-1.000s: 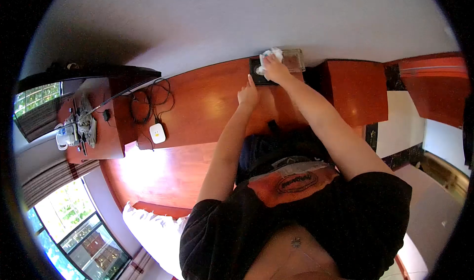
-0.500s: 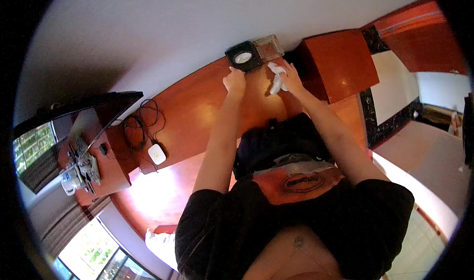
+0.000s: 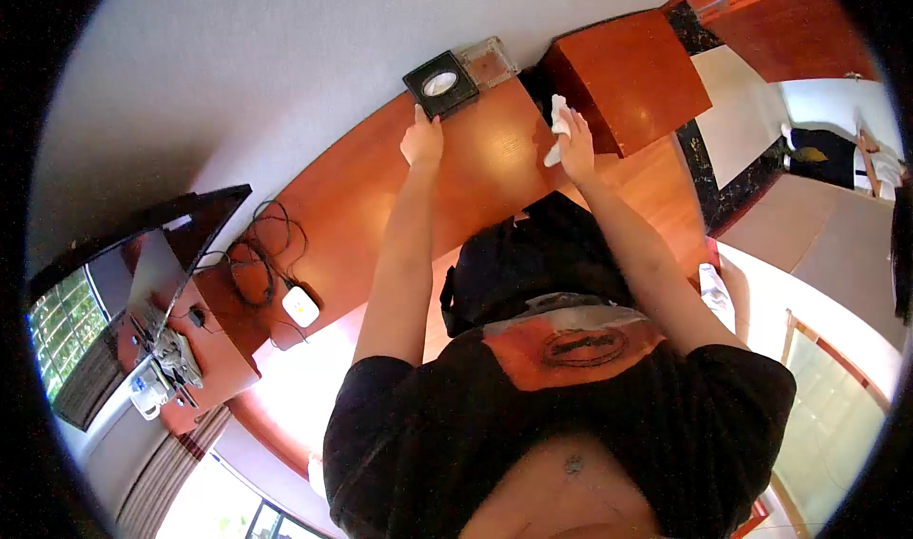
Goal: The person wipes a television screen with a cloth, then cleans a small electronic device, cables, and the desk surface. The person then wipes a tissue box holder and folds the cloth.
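My left hand (image 3: pixel 421 143) is at the near-left edge of a dark square tissue box (image 3: pixel 461 94) with a white oval opening. Its forefinger and thumb meet the box's edge; the other fingers look curled. My right hand (image 3: pixel 577 147) holds a crumpled white tissue (image 3: pixel 559 121) between thumb and fingers, raised near the right end of the brown wooden desk (image 3: pixel 366 192). A clear square container (image 3: pixel 490 64) stands against the tissue box on its right side.
A brown wooden cabinet (image 3: pixel 632 78) stands right of the desk. At the left lie coiled black cables (image 3: pixel 255 271) and a white rounded device (image 3: pixel 301 306), with a flat screen (image 3: pixel 143 230) beyond. A person in dark clothing (image 3: pixel 823 154) shows at far right.
My right hand has lifted the tissue away from the desk surface, rightward relative to the box. My left hand stays at the tissue box. The whole view has shifted, and a person has appeared at far right.
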The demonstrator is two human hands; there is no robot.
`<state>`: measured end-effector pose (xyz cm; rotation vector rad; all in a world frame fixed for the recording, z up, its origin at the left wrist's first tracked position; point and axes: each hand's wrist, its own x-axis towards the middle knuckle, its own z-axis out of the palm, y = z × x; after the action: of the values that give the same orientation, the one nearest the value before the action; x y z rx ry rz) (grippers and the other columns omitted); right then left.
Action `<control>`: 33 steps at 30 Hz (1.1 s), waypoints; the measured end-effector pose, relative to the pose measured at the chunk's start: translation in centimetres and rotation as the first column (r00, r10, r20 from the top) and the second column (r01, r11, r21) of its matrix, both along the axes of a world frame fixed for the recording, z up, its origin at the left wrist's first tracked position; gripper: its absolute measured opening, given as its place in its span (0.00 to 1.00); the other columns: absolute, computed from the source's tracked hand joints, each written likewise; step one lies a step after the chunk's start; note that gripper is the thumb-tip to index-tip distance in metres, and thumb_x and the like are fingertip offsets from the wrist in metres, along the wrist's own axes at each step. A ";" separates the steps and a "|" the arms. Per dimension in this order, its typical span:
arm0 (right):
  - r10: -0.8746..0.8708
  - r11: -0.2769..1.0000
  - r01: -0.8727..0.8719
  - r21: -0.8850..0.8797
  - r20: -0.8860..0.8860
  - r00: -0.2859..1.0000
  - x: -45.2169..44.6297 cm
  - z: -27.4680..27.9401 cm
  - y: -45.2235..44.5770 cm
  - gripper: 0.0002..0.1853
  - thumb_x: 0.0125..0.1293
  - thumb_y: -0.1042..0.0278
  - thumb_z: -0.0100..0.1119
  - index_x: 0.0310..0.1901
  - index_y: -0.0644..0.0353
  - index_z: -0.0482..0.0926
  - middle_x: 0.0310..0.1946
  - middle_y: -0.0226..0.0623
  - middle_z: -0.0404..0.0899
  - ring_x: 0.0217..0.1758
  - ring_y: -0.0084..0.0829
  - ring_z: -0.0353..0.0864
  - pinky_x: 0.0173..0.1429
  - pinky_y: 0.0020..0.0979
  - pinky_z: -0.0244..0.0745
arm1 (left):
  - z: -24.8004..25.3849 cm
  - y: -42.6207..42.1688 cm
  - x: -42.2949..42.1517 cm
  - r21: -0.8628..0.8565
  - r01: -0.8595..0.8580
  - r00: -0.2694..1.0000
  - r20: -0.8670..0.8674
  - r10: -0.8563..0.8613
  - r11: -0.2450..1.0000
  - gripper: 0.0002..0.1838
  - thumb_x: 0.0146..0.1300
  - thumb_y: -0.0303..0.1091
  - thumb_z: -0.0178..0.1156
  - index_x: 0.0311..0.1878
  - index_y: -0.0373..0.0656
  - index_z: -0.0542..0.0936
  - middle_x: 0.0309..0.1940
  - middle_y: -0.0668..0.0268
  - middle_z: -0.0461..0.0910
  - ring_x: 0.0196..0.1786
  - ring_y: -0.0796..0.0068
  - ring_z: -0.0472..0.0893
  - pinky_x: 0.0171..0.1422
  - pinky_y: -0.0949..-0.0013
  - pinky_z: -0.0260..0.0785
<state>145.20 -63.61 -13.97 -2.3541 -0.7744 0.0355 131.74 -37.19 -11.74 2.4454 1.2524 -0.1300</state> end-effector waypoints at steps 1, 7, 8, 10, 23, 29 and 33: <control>0.074 0.993 -0.078 -0.086 -0.052 0.996 -0.3 -0.2 -0.6 0.25 0.60 0.67 0.44 0.62 0.51 0.67 0.67 0.50 0.55 0.70 0.53 0.49 0.70 0.46 0.49 | -0.7 -0.6 -0.9 -0.035 -0.036 0.997 0.064 0.038 0.999 0.28 0.63 0.47 0.50 0.62 0.41 0.65 0.38 0.52 0.80 0.41 0.55 0.81 0.45 0.56 0.73; 0.301 0.719 -0.401 -0.568 -0.266 0.916 -3.5 -6.0 -2.5 0.27 0.66 0.53 0.40 0.68 0.41 0.58 0.72 0.43 0.38 0.73 0.58 0.37 0.70 0.59 0.40 | -6.0 -5.6 -8.7 0.010 0.276 0.960 0.040 -0.277 0.961 0.29 0.59 0.40 0.53 0.63 0.42 0.63 0.61 0.52 0.64 0.63 0.54 0.65 0.62 0.50 0.60; 0.290 0.733 -0.400 -0.550 -0.280 0.915 -4.2 -6.5 -2.7 0.27 0.66 0.52 0.39 0.68 0.41 0.57 0.72 0.43 0.37 0.73 0.57 0.36 0.70 0.59 0.40 | -6.8 -6.5 -9.9 0.071 0.364 0.930 0.029 -0.366 0.929 0.29 0.58 0.39 0.54 0.63 0.42 0.63 0.64 0.53 0.61 0.66 0.54 0.62 0.65 0.49 0.57; 0.377 0.708 -0.480 -0.518 -0.298 0.877 -5.0 -5.7 -3.0 0.28 0.64 0.57 0.45 0.67 0.42 0.59 0.72 0.44 0.39 0.73 0.59 0.36 0.70 0.58 0.42 | -8.6 -8.1 -11.6 0.112 0.397 0.917 -0.015 -0.398 0.911 0.29 0.57 0.38 0.55 0.63 0.42 0.64 0.66 0.54 0.57 0.67 0.55 0.59 0.66 0.49 0.56; 0.717 0.480 -0.853 -0.204 -0.470 0.516 -5.2 -4.0 -8.3 0.23 0.61 0.63 0.49 0.60 0.47 0.71 0.71 0.32 0.51 0.74 0.46 0.42 0.72 0.50 0.42 | -7.8 -18.2 -6.9 -0.009 0.558 0.829 -0.015 -0.558 0.830 0.31 0.57 0.37 0.53 0.66 0.46 0.61 0.70 0.55 0.52 0.71 0.55 0.53 0.70 0.49 0.50; 0.532 0.644 -0.676 -0.358 -0.426 0.732 -4.5 -2.2 -13.0 0.23 0.62 0.59 0.44 0.60 0.48 0.69 0.65 0.39 0.62 0.70 0.47 0.53 0.70 0.43 0.54 | -4.8 -25.1 -3.4 -0.022 0.645 0.747 -0.196 -0.636 0.764 0.34 0.57 0.37 0.53 0.68 0.48 0.57 0.71 0.55 0.48 0.73 0.56 0.49 0.70 0.48 0.48; 0.159 0.850 -0.457 -0.261 -0.700 0.696 -2.4 -1.3 -16.0 0.22 0.63 0.60 0.46 0.58 0.57 0.71 0.61 0.43 0.66 0.64 0.45 0.63 0.63 0.44 0.60 | -5.0 -29.0 -1.2 0.063 0.732 0.679 -0.152 -0.719 0.678 0.37 0.55 0.39 0.56 0.68 0.46 0.57 0.70 0.54 0.49 0.72 0.55 0.49 0.70 0.47 0.48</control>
<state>142.80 -79.59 -15.27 -2.2857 -0.8445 1.2440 130.53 -66.20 -16.70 2.9379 0.2277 -0.4268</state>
